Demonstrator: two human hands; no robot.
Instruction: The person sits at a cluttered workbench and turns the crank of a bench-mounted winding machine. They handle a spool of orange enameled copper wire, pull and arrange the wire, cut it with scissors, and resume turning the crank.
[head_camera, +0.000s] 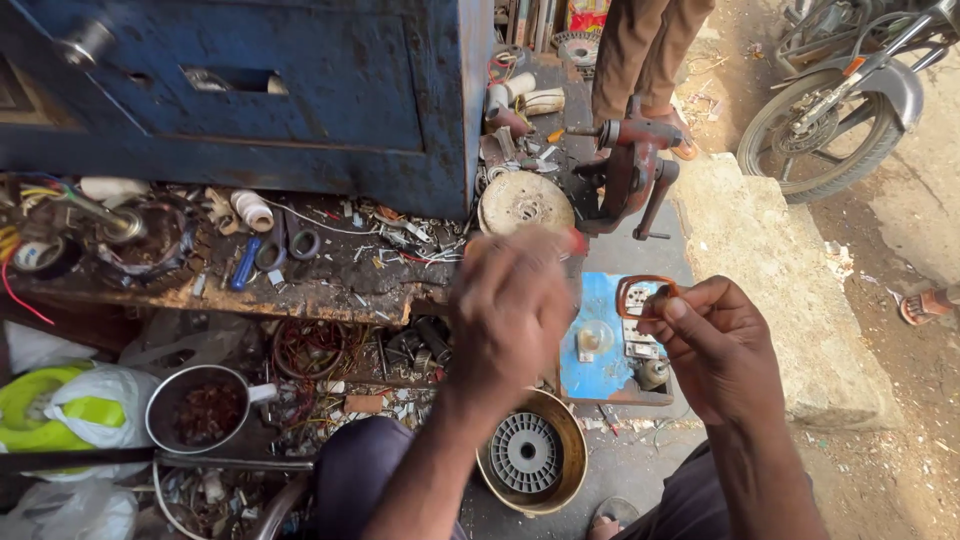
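The right hand (715, 345) is pinching a copper coil (643, 294). The left hand (510, 310) is blurring, its grip impossible to tell, above a round housing (532, 455).

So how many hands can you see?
2. The left hand is raised in the middle, blurred. The right hand is beside it, pinching a small copper wire coil. The person standing at the top shows only legs, so other hands may be hidden.

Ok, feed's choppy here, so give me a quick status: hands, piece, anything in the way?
Right hand pinches copper wire loop. Left hand raised, blurred, grip unclear. Loop above blue board; red vise beyond, apart.
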